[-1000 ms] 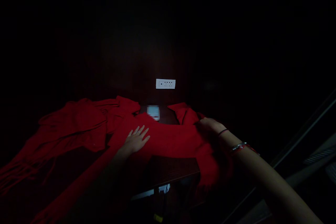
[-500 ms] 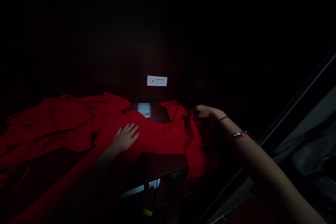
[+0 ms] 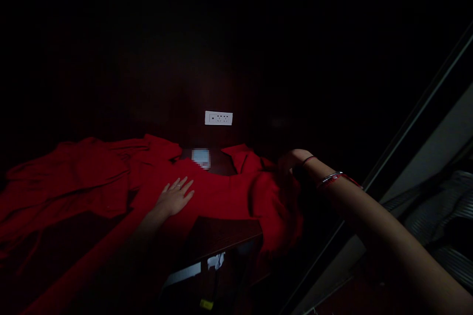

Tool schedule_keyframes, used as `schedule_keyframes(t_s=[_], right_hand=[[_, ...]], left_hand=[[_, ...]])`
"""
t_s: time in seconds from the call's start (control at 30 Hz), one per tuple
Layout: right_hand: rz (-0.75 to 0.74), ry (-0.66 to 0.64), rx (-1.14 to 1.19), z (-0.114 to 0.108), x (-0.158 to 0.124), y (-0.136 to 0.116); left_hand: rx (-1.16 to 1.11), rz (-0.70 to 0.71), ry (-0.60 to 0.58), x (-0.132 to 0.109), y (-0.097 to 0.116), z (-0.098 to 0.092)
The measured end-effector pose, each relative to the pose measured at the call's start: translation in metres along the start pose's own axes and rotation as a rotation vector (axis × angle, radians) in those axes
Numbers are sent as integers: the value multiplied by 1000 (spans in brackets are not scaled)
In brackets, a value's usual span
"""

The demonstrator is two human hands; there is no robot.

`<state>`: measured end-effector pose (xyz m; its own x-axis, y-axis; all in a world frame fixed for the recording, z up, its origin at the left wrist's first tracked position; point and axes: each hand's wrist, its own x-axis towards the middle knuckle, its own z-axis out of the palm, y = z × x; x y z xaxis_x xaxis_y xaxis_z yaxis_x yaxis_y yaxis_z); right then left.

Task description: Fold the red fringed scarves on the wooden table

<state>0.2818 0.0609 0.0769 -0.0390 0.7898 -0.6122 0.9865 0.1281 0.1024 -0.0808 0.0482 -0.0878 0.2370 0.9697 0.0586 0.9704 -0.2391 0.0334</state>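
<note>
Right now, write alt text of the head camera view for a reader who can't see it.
In a very dark room, a person's left hand lies flat, fingers spread, on a red cloth draped over a dark wooden table, while the right hand curls around the cloth's bunched right end at the table's edge. A white wall socket shows behind.

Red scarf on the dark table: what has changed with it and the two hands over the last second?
The right hand lifted off the red scarf and curled over its right end, which now bunches up at the table edge; it is too dark to tell a grip. The left hand stayed flat on the red scarf, and the wall socket is unchanged.
</note>
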Motion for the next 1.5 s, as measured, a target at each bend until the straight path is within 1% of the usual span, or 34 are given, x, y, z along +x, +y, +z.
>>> schedule_keyframes(t_s=[0.07, 0.13, 0.2, 0.27, 0.33, 0.43, 0.57, 0.6, 0.67, 0.7, 0.77, 0.8, 0.87, 0.93, 0.97, 1.03, 1.1, 1.2, 1.23, 1.3, 1.4, 1.5], right_hand=[[-111, 215, 98, -7, -10, 3], [-220, 456, 262, -14, -18, 0], [-258, 650, 371, -19, -23, -7], [-242, 768, 334, -24, -26, -12], [-225, 800, 237, -30, -28, -15], [-170, 744, 133, -43, -34, -7], [9, 685, -4, -68, -52, 14], [54, 688, -61, -73, -56, 19], [120, 748, -183, -76, -58, 24], [142, 798, -228, -74, -56, 24], [168, 878, -265, -59, -44, 19], [188, 880, -268, -47, -34, 15], [186, 824, -271, -21, -11, 1], [156, 785, -266, 4, 12, -18], [126, 790, -270, 14, 23, -30], [46, 807, -273, 28, 41, -60], [-50, 821, -255, 36, 56, -95], [-350, 879, -74, 47, 76, -148], [-430, 876, -24, 52, 83, -162], [-526, 809, 44, 63, 95, -185], [-540, 689, 74, 79, 108, -198], [-524, 639, 81, 85, 111, -196]], left_hand=[[-3, 3, 7, 1, 0, 1], [-9, 4, 13, 2, -1, 3], [-18, 1, 9, 2, -1, 3], [-26, 0, 3, 1, 0, 2], [-28, 1, 0, 0, 1, 0], [-23, 0, 5, 0, 1, 0], [-22, 3, 34, 3, -1, 4], [-24, 5, 38, 3, -2, 5], [-27, 8, 38, 3, -2, 5], [-27, 8, 33, 3, -2, 5], [-28, 6, 29, 3, -2, 4], [-28, 5, 29, 3, -1, 4], [-29, 4, 32, 3, -1, 3], [-36, 2, 28, 3, 0, 3], [-41, 2, 26, 2, 0, 3], [-49, 3, 36, 2, -1, 4], [-50, -12, 74, 1, -1, 4], [-47, -58, 105, -1, -1, 4], [-45, -67, 96, -1, -1, 4], [-39, -75, 57, -1, -1, 3], [-35, -80, 27, 0, 0, 1], [-49, -87, 36, -1, 1, 0]])
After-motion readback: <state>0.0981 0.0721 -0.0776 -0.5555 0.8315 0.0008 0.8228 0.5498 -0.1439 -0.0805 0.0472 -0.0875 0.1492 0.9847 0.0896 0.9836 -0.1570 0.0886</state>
